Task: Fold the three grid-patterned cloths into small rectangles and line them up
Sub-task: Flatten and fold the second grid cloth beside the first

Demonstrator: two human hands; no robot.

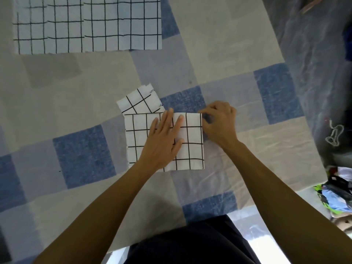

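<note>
A person stands over a table, both bare arms reaching down to a white cloth with a black grid [192,149] lying near the middle. The left hand [162,143] rests flat on it, fingers spread wide and pressing down, gripping nothing. The right hand [219,122] sits at the cloth's far right corner, its grip narrow, fingertips pinched on the folded edge. A second, smaller folded grid cloth [139,101] pokes out tilted from under the far left edge of the first. Well apart, at the far left of the table, more grid cloth [87,25] lies flat in overlapping pieces. The table is covered by a checked cloth [83,155] of blue, grey and cream squares. To the right is a dark marbled floor [312,54], with a heap of coloured items [337,199] at the edge.
</note>
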